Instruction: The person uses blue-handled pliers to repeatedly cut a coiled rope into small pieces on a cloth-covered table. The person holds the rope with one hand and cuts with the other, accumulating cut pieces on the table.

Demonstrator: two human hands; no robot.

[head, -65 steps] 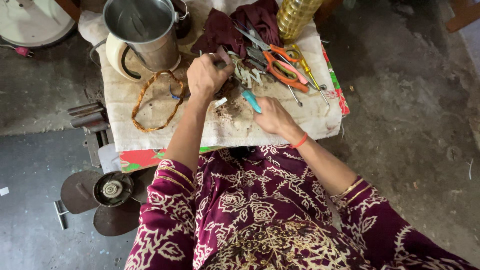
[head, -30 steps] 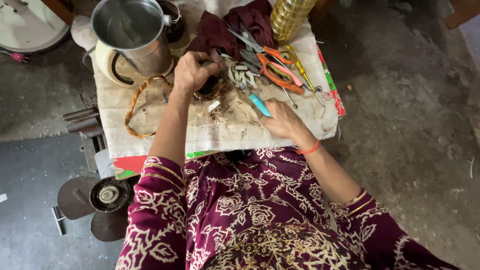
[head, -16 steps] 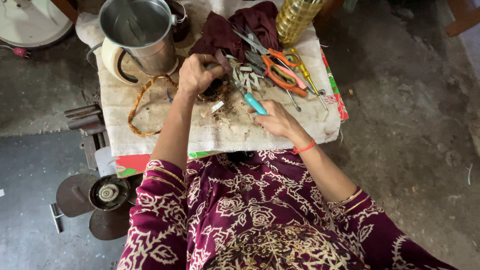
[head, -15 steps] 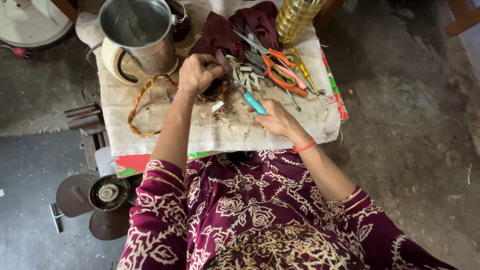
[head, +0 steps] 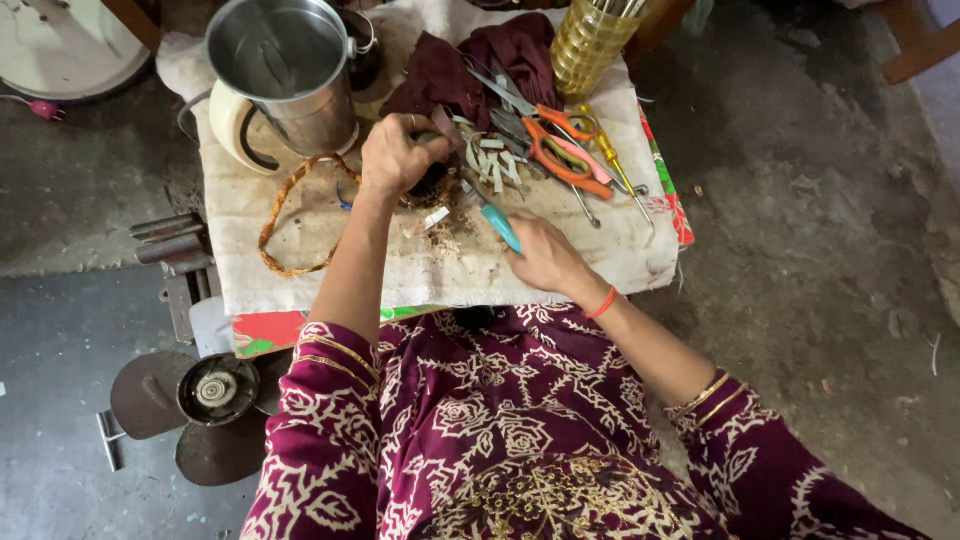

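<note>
My left hand (head: 397, 156) is closed over a small dark round part (head: 432, 183) on the cloth-covered low table (head: 330, 275). A teal-handled screwdriver (head: 497, 224) sits in my right hand (head: 545, 259), its tip pointing up-left toward that part. Crumbly brown debris (head: 442, 238) and a small white scrap (head: 436, 217) lie between the two hands. An orange wire loop (head: 290, 215) rests on the cloth left of my left forearm.
A steel pot (head: 283, 68) stands at the table's back left, a yellow ribbed cup (head: 592, 45) at the back right. Orange-handled scissors (head: 560, 155), pliers, screwdrivers (head: 612, 170) and a maroon rag (head: 470, 70) fill the back. A dark fan blade hub (head: 205, 400) lies on the floor.
My left hand has stayed gripping the dark part. My right hand shifted the teal screwdriver slightly, keeping its tip near the part. The view moved a little.
</note>
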